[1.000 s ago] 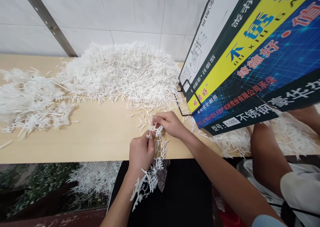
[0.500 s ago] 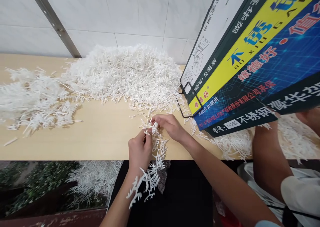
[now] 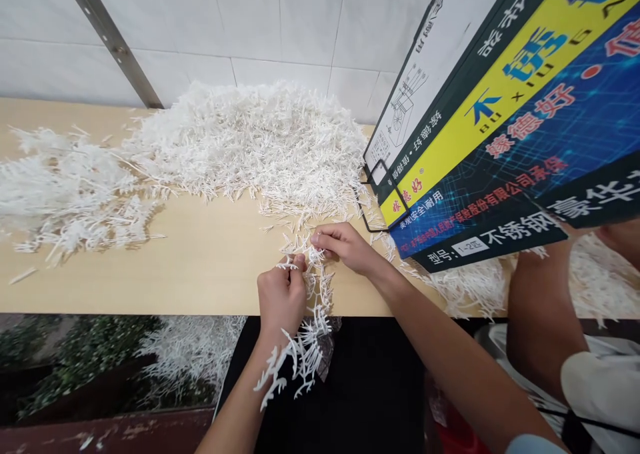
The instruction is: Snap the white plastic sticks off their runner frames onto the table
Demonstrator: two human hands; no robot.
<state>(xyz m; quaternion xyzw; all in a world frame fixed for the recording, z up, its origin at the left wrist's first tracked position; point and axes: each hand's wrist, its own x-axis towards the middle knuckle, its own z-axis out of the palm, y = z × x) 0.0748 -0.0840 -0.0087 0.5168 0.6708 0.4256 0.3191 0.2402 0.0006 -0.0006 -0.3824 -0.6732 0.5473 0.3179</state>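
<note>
Over the front part of the table my left hand is closed, thumb against the curled fingers, on a white branched plastic sprig. My right hand pinches the same white sprig from the other side, thumb and forefinger together. A tangled strand of white sprigs hangs below the hands, past the table edge and over dark clothing. Small loose white pieces lie just behind the fingertips. Exactly which bit each fingertip holds is too small to make out.
A large heap of white pieces lies against the tiled wall, a smaller pile to its left. A big printed carton stands on the right. Another person's arm is beyond it. Green leaves show below left.
My right fingertips have drawn slightly up and right, away from my left hand, leaving a wider gap. The view has shifted a little. The strand hangs nearly as before.
</note>
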